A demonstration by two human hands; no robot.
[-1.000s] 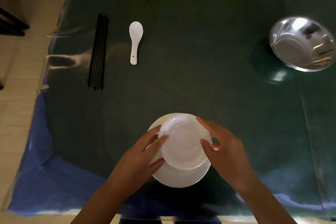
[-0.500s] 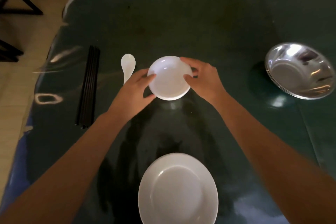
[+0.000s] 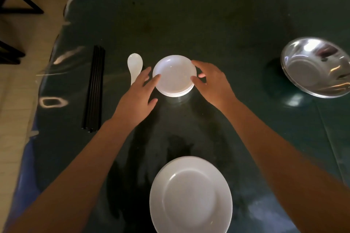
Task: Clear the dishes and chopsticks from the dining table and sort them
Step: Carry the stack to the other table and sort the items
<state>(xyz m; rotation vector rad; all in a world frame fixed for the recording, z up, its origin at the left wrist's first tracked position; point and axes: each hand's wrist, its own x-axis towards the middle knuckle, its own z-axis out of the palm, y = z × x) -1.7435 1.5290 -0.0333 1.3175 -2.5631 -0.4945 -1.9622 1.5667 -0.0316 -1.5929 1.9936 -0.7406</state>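
A stack of small white dishes (image 3: 175,75) rests on the dark green table, in the middle. My left hand (image 3: 139,96) lies at its left side with fingers spread; one fingertip touches the rim and the thumb is off it. My right hand (image 3: 212,83) curves around the right rim, thumb and fingers against it. A large white plate (image 3: 191,196) lies near the front edge between my forearms. A white soup spoon (image 3: 134,65) sits just left of the dishes, its handle partly hidden by my left hand. Black chopsticks (image 3: 94,89) lie bundled further left.
A stack of shiny metal bowls (image 3: 316,66) stands at the right edge of the table (image 3: 189,15). The table's left edge drops to a light floor, where dark chair legs (image 3: 20,9) stand at the far left.
Both hands lifted the small dishes off the large plate, carried them away from me to beside the spoon, and set them on the table. My left hand's fingers have spread.
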